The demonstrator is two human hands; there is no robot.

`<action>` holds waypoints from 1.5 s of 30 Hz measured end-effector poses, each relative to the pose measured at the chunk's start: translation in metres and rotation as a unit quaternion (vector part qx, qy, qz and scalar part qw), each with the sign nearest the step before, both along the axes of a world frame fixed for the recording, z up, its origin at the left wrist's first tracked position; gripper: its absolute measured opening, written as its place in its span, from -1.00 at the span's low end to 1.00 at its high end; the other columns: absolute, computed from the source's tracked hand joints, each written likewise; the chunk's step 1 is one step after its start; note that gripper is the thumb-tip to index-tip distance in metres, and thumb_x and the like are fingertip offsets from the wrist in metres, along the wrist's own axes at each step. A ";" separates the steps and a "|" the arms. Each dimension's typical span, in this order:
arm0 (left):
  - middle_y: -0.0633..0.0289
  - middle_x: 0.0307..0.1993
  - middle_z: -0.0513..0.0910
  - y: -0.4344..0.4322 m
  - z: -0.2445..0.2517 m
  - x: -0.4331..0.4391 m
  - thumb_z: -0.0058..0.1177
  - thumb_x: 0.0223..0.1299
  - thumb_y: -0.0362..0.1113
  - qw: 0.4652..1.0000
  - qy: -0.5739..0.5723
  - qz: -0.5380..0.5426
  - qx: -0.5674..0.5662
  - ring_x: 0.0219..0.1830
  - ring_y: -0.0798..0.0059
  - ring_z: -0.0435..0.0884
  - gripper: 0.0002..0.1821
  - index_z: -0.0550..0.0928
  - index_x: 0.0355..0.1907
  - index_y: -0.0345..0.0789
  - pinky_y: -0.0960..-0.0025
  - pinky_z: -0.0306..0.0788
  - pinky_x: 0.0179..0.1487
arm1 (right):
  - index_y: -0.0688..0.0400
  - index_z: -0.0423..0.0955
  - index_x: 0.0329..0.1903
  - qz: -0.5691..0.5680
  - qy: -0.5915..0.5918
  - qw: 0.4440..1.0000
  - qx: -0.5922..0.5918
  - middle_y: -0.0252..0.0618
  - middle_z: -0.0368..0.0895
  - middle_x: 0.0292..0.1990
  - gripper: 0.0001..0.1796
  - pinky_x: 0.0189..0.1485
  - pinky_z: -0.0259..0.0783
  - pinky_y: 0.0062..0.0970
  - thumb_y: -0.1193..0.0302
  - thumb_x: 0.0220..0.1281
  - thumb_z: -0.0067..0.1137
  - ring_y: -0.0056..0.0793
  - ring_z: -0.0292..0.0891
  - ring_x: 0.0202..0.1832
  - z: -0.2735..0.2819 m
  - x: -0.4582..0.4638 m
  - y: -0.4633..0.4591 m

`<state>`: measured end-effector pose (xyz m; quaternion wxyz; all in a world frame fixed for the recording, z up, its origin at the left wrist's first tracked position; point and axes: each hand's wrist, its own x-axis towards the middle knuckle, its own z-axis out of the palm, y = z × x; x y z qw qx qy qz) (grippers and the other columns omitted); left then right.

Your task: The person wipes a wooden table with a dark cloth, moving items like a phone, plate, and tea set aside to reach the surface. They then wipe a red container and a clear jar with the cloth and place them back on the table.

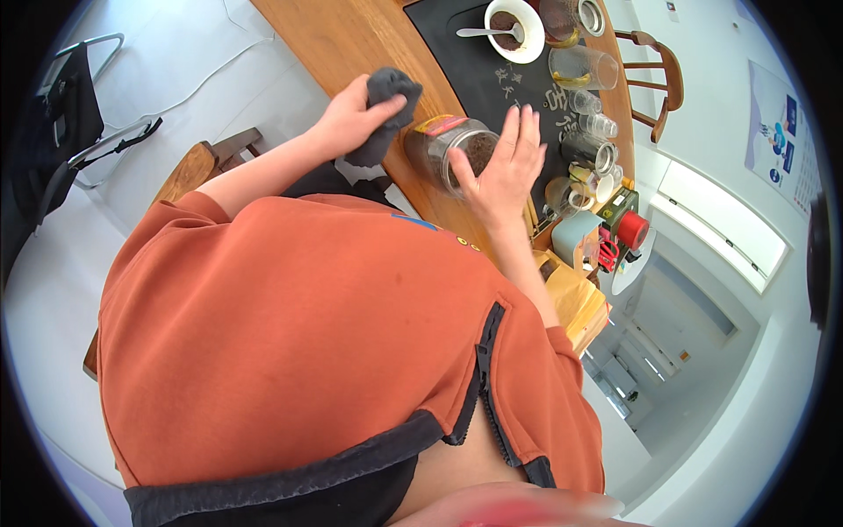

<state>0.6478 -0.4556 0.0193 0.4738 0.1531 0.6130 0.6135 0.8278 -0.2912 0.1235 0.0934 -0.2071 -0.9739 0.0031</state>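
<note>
My left hand (352, 115) grips a crumpled dark grey cloth (388, 115) above the wooden table's near edge. Just right of it stands a large clear jar (431, 155), uncapped, with a red and yellow label and dark brown loose contents showing through its mouth. Beside the jar's mouth, my right hand (504, 168) is spread, its thumb over the rim; whether it touches the rim I cannot tell. Farther off, a white bowl (535, 49) of dark brown powder with a metal spoon (484, 31) sits on a black tray (454, 53).
Several glass vessels line the tray's far side, including a glass pitcher (586, 69) and small cups (586, 102). To the right are a light blue container (574, 240), red scissors (608, 253), a red-lidded item (633, 229) and a brown paper bag (573, 293). Chairs (670, 79) stand around the table.
</note>
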 end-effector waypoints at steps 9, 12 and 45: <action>0.14 0.06 0.71 0.106 -0.006 0.015 0.20 0.45 -0.08 0.988 0.014 -0.147 0.052 0.14 0.40 0.64 -0.53 0.59 0.22 -0.36 0.31 0.46 0.27 | 0.39 0.17 0.48 0.011 0.037 0.991 -0.126 0.25 0.32 0.39 0.12 0.42 0.28 0.04 -0.26 0.20 0.28 0.24 0.29 0.40 -0.024 0.002 -0.006; 0.03 0.07 0.71 0.149 -0.008 0.000 0.16 0.44 -0.02 0.932 0.175 -0.319 0.008 0.10 0.25 0.67 -0.48 0.58 0.22 -0.39 0.26 0.48 0.24 | 0.36 0.15 0.52 0.022 0.037 0.992 -0.116 0.22 0.28 0.45 0.19 0.42 0.25 0.17 -0.35 0.16 0.24 0.23 0.25 0.46 -0.020 -0.002 -0.003; 0.28 -0.01 0.70 0.035 0.099 -0.080 0.04 0.55 0.15 0.994 -0.062 -0.090 -0.017 0.03 0.52 0.60 -0.42 0.63 0.23 -0.34 0.36 0.45 0.18 | 0.14 0.15 0.60 -0.138 0.006 0.961 -0.239 0.08 0.10 0.58 0.22 0.53 0.07 0.24 -0.08 -0.10 0.51 0.13 -0.05 0.63 0.006 0.010 -0.010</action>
